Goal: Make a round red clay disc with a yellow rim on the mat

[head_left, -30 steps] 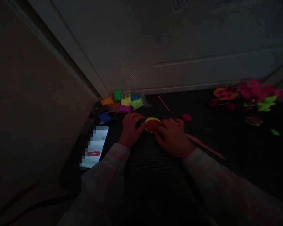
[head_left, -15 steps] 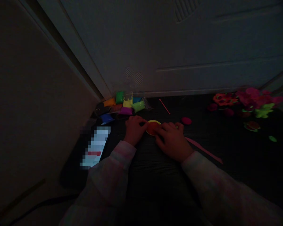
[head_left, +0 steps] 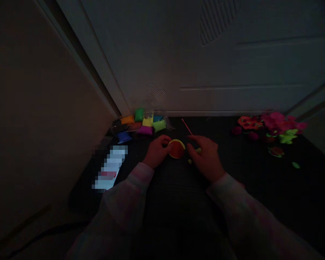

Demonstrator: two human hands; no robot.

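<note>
A round red clay disc (head_left: 176, 149) with a yellow rim is tipped up off the dark ribbed mat (head_left: 178, 202). My left hand (head_left: 157, 152) pinches the disc's left edge, fingers closed on it. My right hand (head_left: 206, 157) is just right of the disc and apart from it. Its fingers are curled around a small yellow-green clay bit (head_left: 197, 150). Another tiny yellow-green speck (head_left: 190, 161) shows under that hand. A thin pink stick (head_left: 187, 126) lies on the mat just beyond my right hand. The room is very dark.
Several coloured clay packets (head_left: 144, 125) are heaped at the back left by the door frame. A lit phone screen (head_left: 109, 167) lies left of my left arm. Pink, red and green clay flowers (head_left: 272, 125) and a green leaf (head_left: 295, 165) sit at the right. A white door (head_left: 219, 72) stands behind.
My right hand has come off the disc and moved right. My left hand has tipped the disc up. The pink ball and the long pink strip are no longer visible. The view has shifted.
</note>
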